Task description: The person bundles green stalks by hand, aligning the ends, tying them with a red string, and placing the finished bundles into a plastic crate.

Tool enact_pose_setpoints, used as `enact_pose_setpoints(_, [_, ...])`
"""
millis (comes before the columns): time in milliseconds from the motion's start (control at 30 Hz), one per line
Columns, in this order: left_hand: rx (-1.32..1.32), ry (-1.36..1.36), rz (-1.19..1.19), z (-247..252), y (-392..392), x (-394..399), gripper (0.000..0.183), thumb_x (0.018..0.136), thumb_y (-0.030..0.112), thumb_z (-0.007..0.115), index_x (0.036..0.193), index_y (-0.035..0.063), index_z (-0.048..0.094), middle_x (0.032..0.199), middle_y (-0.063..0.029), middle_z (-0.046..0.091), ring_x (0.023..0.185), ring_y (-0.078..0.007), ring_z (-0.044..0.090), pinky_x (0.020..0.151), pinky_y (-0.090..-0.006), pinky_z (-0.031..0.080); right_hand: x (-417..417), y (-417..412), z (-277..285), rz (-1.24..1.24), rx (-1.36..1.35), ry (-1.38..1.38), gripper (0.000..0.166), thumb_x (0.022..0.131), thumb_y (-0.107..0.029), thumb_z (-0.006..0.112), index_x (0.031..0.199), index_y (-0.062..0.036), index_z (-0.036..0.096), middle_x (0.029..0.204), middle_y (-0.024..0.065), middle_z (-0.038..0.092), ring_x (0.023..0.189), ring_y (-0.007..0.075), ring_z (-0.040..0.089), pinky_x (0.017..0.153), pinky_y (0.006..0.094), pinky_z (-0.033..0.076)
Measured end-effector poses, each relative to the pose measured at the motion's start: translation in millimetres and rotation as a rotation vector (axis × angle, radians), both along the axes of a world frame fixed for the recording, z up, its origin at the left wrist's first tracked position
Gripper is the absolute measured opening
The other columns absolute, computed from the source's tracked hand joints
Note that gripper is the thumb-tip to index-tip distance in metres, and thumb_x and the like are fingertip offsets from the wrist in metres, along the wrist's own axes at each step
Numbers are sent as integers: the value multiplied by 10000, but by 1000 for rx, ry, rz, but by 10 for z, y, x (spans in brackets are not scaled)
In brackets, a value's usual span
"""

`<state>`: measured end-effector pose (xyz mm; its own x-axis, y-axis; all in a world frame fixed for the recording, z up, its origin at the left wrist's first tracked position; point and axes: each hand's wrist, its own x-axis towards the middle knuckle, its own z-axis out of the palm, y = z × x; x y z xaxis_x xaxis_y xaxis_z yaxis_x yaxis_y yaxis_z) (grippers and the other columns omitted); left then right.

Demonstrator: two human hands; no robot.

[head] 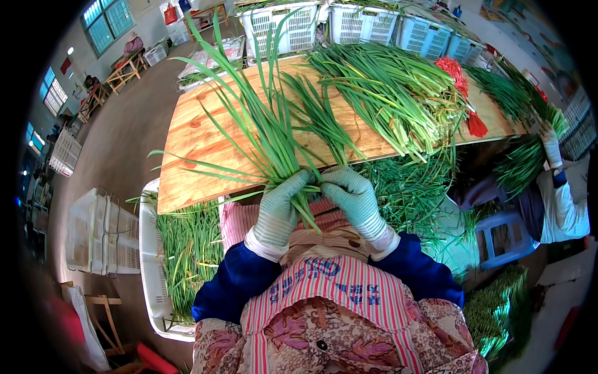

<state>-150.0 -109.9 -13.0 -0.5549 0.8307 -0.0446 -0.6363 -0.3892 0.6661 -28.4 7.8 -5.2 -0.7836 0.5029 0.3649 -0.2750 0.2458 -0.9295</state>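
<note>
A bunch of long green leafy stalks, like garlic chives (275,140), is gripped near its cut ends by my left hand (280,208), in a striped knit glove. My right hand (355,196), gloved alike, touches the same bunch at its right side, fingers bent around leaf ends; what its fingertips pinch is partly hidden. Just beyond lies a small loose bunch (322,117) on the wooden board (196,135). A large heap of the same stalks (392,89) covers the board's middle right, with red ties (453,75) at its far end.
A white crate (149,280) of greens stands at lower left, beside stacked empty crates (88,233). More filled crates (280,30) line the board's far side. Cut greens (411,196) lie below the board's right edge. A co-worker's gloved hand (550,145) holds greens at right, near a blue stool (507,240).
</note>
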Motion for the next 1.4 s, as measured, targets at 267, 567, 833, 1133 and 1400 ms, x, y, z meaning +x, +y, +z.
enact_pose_setpoints(267, [24,22,33,73,-24,5,188,871,89,633,1019,-24,607,934,-157,665,833,-245,659,765,-390,556,585,466,130,175,160,-50,73,790,-27,681,855,-4,657,807,81,630,741,158,599,674,293,477])
enact_pose_setpoints(567, [46,-44,87,209,-78,-178,259,816,105,666,1046,38,567,715,-58,565,579,-157,513,560,-311,471,396,786,608,-290,700,-273,353,830,-273,659,1091,-38,624,831,182,651,760,275,663,666,365,517])
enact_pose_setpoints(833, [19,-23,84,194,-61,-93,305,849,136,652,1118,35,550,847,-107,641,658,-168,609,603,-332,522,109,729,361,-150,-176,2,250,943,-113,519,1180,-35,529,756,36,580,541,59,481,484,187,384])
enact_pose_setpoints(1133, [40,80,-22,59,215,-17,290,871,107,615,1120,-31,567,951,-144,660,811,-250,659,728,-371,566,13,176,172,-209,693,72,337,850,-48,607,1184,-41,559,812,139,668,685,261,671,619,336,540])
enact_pose_setpoints(1400, [92,-126,-37,75,-127,-101,443,813,75,648,1229,6,510,1008,-125,622,865,-239,616,738,-395,527,54,18,158,-22,697,109,277,839,-89,614,1114,-57,594,703,133,630,588,253,645,540,340,518])
